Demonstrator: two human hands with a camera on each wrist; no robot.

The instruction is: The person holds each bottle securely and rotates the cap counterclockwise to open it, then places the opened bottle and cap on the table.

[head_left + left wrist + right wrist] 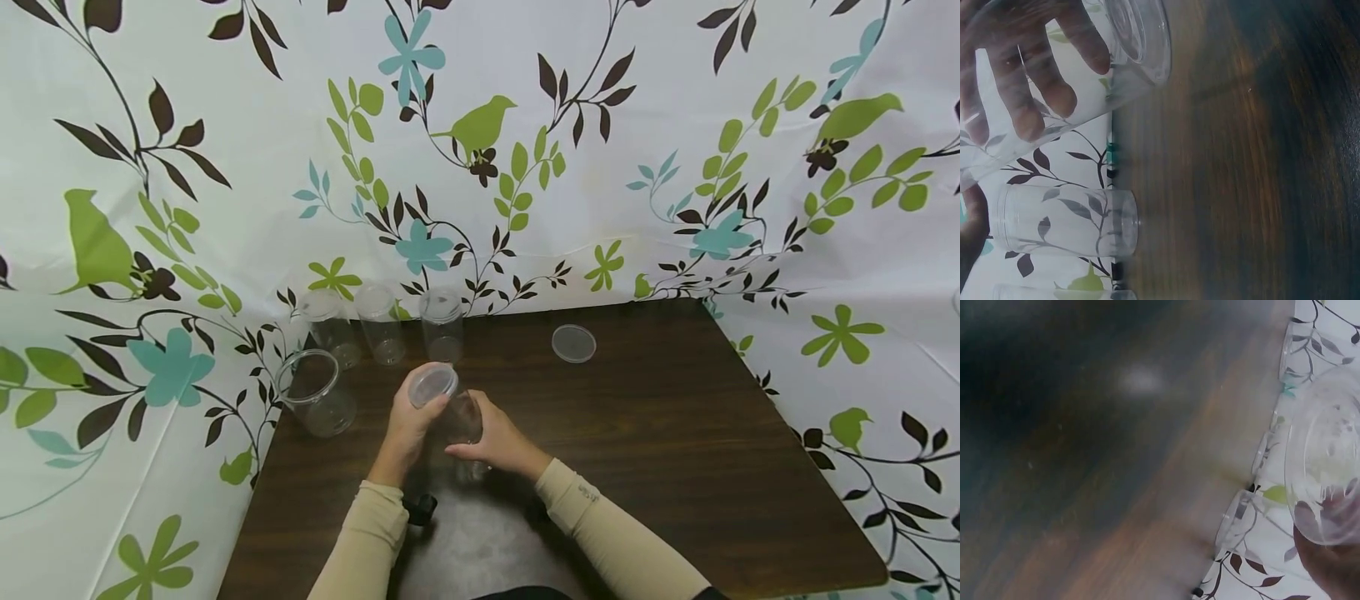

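Observation:
A clear plastic container (461, 419) is held tilted over the table between both hands. Its round translucent lid (433, 382) sits at the upper left end. My left hand (405, 423) grips the container around this lidded end, thumb lying beside the lid. Lower down, my right hand (504, 439) holds the body from the right side. Close up in the left wrist view, fingers show through the clear wall (1091, 94). The container's round base (1322, 462) faces the camera in the right wrist view, with fingertips behind its edge.
Three more clear containers (442, 329) stand in a row at the table's back left. A wider, open-topped container (318, 404) is left of my left hand. Farther right, a loose round lid (573, 343) lies on the dark wooden table (660, 433). Patterned cloth (570, 192) hangs behind.

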